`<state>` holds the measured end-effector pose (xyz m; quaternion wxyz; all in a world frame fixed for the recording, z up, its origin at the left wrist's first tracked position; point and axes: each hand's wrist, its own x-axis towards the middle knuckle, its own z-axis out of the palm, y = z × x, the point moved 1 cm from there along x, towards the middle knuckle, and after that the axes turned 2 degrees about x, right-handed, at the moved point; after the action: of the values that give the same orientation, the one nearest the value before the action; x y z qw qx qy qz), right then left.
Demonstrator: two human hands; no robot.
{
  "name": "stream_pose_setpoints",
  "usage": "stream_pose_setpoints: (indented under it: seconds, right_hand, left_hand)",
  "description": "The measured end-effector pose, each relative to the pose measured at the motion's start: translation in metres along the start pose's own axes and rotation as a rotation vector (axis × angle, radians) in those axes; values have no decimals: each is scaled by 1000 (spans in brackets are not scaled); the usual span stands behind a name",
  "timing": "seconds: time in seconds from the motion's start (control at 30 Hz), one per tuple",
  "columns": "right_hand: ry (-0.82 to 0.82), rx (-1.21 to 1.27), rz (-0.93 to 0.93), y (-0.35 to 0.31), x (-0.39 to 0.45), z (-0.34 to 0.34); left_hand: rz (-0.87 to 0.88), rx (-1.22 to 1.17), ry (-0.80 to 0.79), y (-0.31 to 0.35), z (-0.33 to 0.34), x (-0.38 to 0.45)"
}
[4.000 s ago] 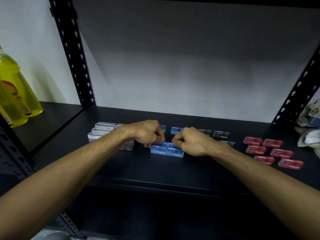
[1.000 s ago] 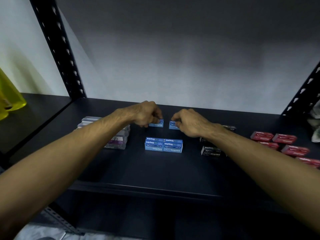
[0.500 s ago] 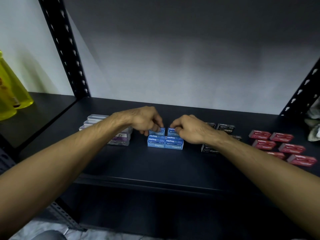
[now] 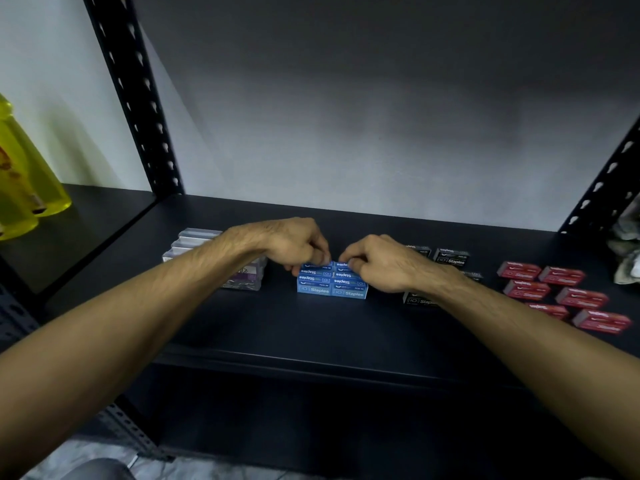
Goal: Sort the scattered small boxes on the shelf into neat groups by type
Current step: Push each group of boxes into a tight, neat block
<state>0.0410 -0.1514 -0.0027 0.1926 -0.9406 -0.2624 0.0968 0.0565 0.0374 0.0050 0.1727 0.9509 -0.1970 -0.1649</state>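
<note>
**Blue staple boxes nearly squared up; black ones left to gather**

Blue staple boxes (image 4: pixel 331 285) form the landmark: a tight two-wide block on the black shelf (image 4: pixel 277 327), its front row labels facing the camera. At the block's far edge both hands work the last row. The left hand (image 4: pixel 294 245) pinches the rear left box with curled fingers, and the right hand (image 4: pixel 377 263) pinches the rear right box the same way, each grip clenched on its box.

Left of the block, the clear and purple boxes (image 4: pixel 221 265) sit stacked together. Right of it, the black staple boxes (image 4: pixel 450 257) lie loose and apart, partly hidden by the right forearm. Further right, the red staple boxes (image 4: pixel 561 292) lie in rough pairs. Far left, yellow bottles (image 4: pixel 27 192) stand on the neighbouring shelf.

By my reading, blue is almost finished, clear looks done, red is grouped loosely, and black is the main job left.

A second ago those two rear boxes were held well behind the block, with bare shelf between; now they are pressed against it.
</note>
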Motion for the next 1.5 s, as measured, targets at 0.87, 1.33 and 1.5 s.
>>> stream_pose_setpoints:
  seconds: [0.87, 1.33, 1.5]
  right_hand:
    - [-114, -129, -12, 0, 4, 6]
    - [-113, -137, 5, -4, 5, 5]
    - [-112, -134, 6, -4, 4, 6]
  left_hand:
    - [-26, 200, -23, 11, 14, -13]
    - [-28, 209, -25, 10, 14, -15]
    - [-30, 200, -26, 11, 14, -16]
